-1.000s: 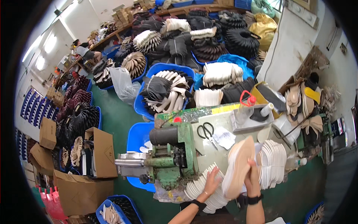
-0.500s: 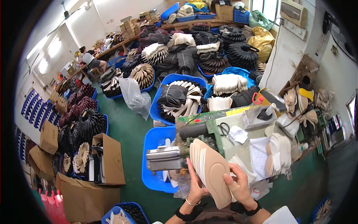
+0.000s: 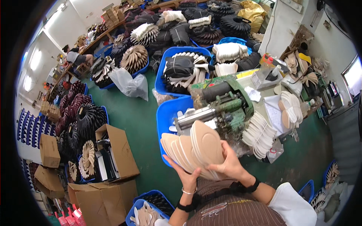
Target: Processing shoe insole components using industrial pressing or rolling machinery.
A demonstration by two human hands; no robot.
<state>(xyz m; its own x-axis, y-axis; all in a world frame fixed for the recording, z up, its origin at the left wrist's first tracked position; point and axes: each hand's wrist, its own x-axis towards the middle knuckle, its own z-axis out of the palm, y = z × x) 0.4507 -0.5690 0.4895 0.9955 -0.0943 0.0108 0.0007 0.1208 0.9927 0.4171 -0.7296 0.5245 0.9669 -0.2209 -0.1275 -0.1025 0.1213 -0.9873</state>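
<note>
A fanned stack of beige shoe insoles (image 3: 206,145) is held in front of me between both hands. My left hand (image 3: 185,175) supports it from the left and below, with the thumb against the lower part. On the other side, my right hand (image 3: 229,164) grips the right-hand group of insoles, thumb across the front. The stack is split into a left and a right group, spread at the upper ends. Just beyond it stands a green machine with metal rollers (image 3: 196,117). White-edged insoles (image 3: 259,135) lie in a pile beside the machine.
A blue bin (image 3: 163,116) stands left of the machine, with loose pieces inside. Another blue tub (image 3: 162,77) holds black and white bundles. Cardboard boxes (image 3: 109,201) sit at lower left. More insoles (image 3: 291,109) rest on the table at right. A person (image 3: 76,57) sits far left.
The stack has gone from one tight block to two fanned groups, tilted leftward. My right hand has moved up around the right group. The view has shifted, showing more of my torso.
</note>
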